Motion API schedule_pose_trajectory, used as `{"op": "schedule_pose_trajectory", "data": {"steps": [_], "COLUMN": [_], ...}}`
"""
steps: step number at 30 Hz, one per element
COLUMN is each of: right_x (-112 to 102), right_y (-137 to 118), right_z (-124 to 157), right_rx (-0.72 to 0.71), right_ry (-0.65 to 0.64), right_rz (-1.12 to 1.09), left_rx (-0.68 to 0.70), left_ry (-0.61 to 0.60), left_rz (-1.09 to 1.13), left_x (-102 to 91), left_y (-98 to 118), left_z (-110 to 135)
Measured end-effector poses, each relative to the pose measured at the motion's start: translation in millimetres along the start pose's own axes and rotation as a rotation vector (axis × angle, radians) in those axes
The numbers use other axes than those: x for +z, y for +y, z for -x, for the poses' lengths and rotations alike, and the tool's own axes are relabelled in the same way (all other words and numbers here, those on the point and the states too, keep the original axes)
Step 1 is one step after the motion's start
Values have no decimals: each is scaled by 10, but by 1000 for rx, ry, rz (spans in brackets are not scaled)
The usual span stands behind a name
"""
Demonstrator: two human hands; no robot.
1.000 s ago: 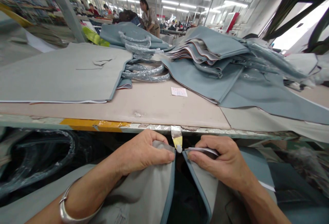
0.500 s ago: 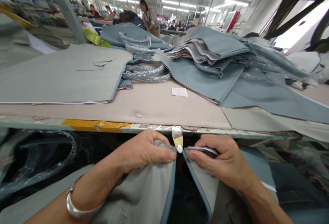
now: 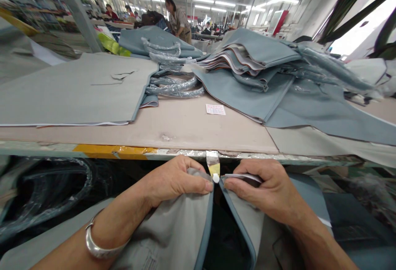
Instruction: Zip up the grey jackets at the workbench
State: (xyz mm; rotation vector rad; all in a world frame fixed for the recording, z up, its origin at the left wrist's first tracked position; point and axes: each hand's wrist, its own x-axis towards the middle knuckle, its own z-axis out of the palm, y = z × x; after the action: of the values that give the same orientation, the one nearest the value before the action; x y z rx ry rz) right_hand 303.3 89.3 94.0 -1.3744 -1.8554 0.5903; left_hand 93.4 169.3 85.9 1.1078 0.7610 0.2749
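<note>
Lower centre: left hand (image 3: 177, 181) and right hand (image 3: 264, 187) each pinch grey fabric (image 3: 185, 216), close beside white tip (image 3: 215, 178). Slack thumbs could drop it; uneven pulling could skew it.

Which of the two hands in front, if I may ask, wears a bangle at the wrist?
The left hand, pinching grey material: it wears the silver bangle, while the right hand, also pinching, shows none.

Beige tabletop (image 3: 198, 131) beneath grey panel (image 3: 68, 96), wrapped tubes (image 3: 182, 93), bluish panels (image 3: 309, 109), small printed slip (image 3: 215, 109).
</note>
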Motion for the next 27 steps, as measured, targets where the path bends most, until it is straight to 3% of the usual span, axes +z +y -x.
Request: {"op": "schedule_pose_trajectory", "data": {"steps": [9,19,27], "right_x": [-2,-9,-12], "right_y": [0,-13,-15], "right_z": [-22,14,1], "right_rx": [51,53,65], "right_ry": [-15,-9,-11], "right_rz": [-37,-37,-56], "left_rx": [-48,30,34], "left_ry": [8,-44,27], "left_rz": [41,6,-123], "left_x": [-18,25,-53], "left_y": [-26,-51,51], "left_z": [17,118,101]}}
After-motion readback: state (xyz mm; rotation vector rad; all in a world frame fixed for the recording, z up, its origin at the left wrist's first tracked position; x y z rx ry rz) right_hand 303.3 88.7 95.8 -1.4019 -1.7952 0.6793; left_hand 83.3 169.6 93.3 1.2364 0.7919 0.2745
